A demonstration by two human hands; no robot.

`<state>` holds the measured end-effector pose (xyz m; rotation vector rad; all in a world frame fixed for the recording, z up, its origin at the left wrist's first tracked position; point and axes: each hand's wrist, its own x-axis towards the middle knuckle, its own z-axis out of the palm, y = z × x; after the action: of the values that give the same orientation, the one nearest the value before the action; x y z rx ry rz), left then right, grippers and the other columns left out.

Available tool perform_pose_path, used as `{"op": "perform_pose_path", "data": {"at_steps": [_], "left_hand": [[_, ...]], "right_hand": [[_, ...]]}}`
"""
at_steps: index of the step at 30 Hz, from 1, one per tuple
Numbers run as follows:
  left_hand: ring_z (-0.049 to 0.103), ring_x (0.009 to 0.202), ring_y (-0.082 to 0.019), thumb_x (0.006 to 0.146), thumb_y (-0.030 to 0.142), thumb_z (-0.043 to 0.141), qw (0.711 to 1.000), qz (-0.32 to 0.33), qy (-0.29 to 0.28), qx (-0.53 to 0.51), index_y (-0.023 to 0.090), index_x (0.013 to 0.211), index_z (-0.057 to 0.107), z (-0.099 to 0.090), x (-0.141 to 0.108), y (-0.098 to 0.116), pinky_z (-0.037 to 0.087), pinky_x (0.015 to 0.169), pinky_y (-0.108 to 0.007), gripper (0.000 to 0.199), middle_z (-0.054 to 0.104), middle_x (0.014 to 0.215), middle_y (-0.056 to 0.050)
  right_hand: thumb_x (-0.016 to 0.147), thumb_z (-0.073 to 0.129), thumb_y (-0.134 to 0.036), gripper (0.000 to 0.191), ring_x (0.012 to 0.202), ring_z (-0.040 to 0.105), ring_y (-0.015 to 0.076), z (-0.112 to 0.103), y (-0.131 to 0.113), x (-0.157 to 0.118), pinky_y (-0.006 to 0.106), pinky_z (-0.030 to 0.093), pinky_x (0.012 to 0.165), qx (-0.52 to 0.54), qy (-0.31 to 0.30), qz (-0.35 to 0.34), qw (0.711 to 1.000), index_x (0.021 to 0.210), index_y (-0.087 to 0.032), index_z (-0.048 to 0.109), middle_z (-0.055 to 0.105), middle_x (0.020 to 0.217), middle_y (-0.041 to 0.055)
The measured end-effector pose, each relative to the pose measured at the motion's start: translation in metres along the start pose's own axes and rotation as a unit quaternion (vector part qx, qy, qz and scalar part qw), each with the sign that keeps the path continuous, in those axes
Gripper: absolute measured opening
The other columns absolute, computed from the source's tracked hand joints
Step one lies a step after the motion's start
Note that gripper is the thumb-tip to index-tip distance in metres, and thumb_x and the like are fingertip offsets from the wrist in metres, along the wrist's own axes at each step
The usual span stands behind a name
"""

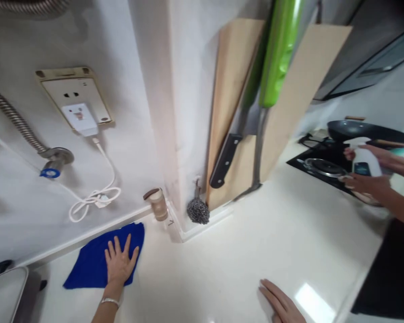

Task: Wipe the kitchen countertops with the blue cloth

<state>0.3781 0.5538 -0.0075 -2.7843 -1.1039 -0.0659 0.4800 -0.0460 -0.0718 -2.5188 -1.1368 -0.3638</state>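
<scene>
My left hand (119, 264) lies flat with its fingers spread on a blue cloth (90, 264). The cloth is laid out on the white countertop (202, 278) against the back wall. A bracelet circles my left wrist. At the lower edge of the view, my right hand (281, 305) rests on the counter, its visible fingers stretched out and holding nothing; part of it is cut off by the frame. Near the cloth's upper right corner stands a small brownish container (159, 206). A steel wool scrubber (198, 210) hangs at the wall corner.
On the right, another person's hands hold a white spray bottle (365, 157) beside a wok (366, 130) and the black stove (294, 162). Knives (226, 161) and cutting boards (289, 121) hang ahead. A plugged cord (112, 172) dangles left; a sink (6, 291) sits lower left.
</scene>
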Motion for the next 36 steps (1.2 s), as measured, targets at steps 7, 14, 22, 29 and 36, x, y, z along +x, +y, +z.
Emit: {"op": "perform_pose_path", "data": {"at_steps": [7, 14, 22, 29, 36], "left_hand": [[0.016, 0.153, -0.044, 0.096, 0.046, 0.052, 0.993, 0.083, 0.042, -0.070, 0.026, 0.153, 0.040, -0.012, -0.052, 0.089, 0.021, 0.123, -0.059, 0.062, 0.028, 0.165, -0.017], [0.009, 0.155, -0.044, 0.096, 0.040, 0.050, 0.969, 0.170, 0.120, -0.133, 0.026, 0.152, 0.043, -0.013, -0.148, 0.158, 0.026, 0.121, -0.065, 0.058, 0.015, 0.169, -0.013], [0.004, 0.155, -0.043, 0.091, 0.050, 0.060, 0.930, 0.289, -0.006, -0.227, 0.037, 0.159, 0.023, -0.040, -0.255, 0.248, 0.023, 0.122, -0.070, 0.078, -0.006, 0.170, -0.005], [0.005, 0.156, -0.038, 0.094, 0.059, 0.052, 0.894, 0.316, -0.085, -0.305, 0.041, 0.158, 0.024, -0.077, -0.303, 0.241, 0.021, 0.125, -0.065, 0.072, -0.007, 0.169, -0.001], [0.008, 0.157, -0.033, 0.095, 0.058, 0.052, 0.930, 0.182, -0.079, -0.311, 0.043, 0.156, 0.027, -0.082, -0.378, 0.174, 0.022, 0.126, -0.061, 0.068, 0.004, 0.171, 0.000]], "right_hand": [[0.088, 0.041, -0.009, 0.066, 0.144, 0.042, 0.0247, 0.005, -0.007, 0.004, 0.042, 0.046, 0.115, 0.031, 0.007, 0.009, 0.999, 0.153, -0.021, 0.043, 0.042, 0.157, 0.0084], [0.082, 0.040, -0.004, 0.069, 0.145, 0.039, 0.0240, 0.004, -0.013, 0.010, 0.044, 0.044, 0.118, 0.062, 0.020, 0.014, 0.998, 0.149, -0.017, 0.047, 0.043, 0.156, 0.0105], [0.082, 0.040, -0.005, 0.066, 0.141, 0.044, 0.0242, 0.010, -0.013, 0.008, 0.043, 0.046, 0.116, 0.043, 0.039, 0.006, 0.998, 0.147, -0.015, 0.047, 0.047, 0.152, 0.0112], [0.091, 0.040, -0.019, 0.063, 0.135, 0.051, 0.0297, 0.013, 0.002, -0.002, 0.048, 0.048, 0.112, 0.061, 0.058, -0.045, 0.995, 0.153, -0.017, 0.037, 0.049, 0.148, 0.0139], [0.081, 0.051, -0.037, 0.069, 0.128, 0.055, 0.0420, 0.014, 0.037, -0.009, 0.061, 0.054, 0.100, 0.184, 0.010, -0.109, 0.977, 0.147, -0.018, 0.051, 0.051, 0.143, 0.0168]]}}
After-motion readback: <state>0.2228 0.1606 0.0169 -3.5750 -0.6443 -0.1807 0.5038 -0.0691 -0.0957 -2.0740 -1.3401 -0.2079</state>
